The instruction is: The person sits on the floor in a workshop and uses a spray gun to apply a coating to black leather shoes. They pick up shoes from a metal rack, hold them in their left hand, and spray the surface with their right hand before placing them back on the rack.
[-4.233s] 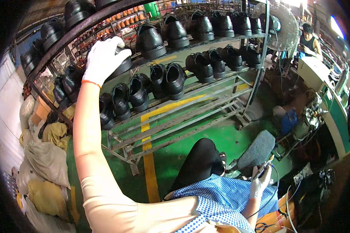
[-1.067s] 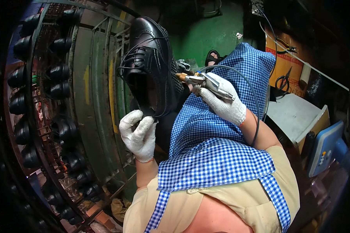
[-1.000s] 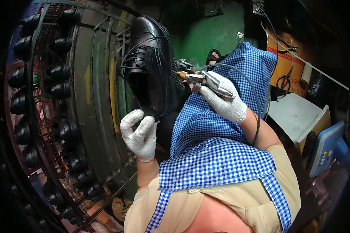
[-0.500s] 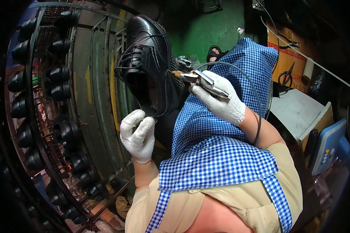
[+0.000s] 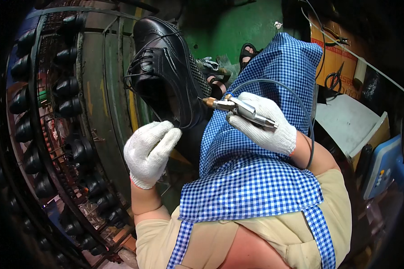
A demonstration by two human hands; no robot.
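Head view shows our gloved left hand [image 5: 150,152] gripping the heel end of a black lace-up shoe [image 5: 168,74], its long axis steep, toe up and away, sole toward the blue checked apron [image 5: 256,179]. Our right hand [image 5: 265,123] (also gloved) has its fingers wrapped around a metal spray tool [image 5: 238,110], nozzle touching the shoe's side.
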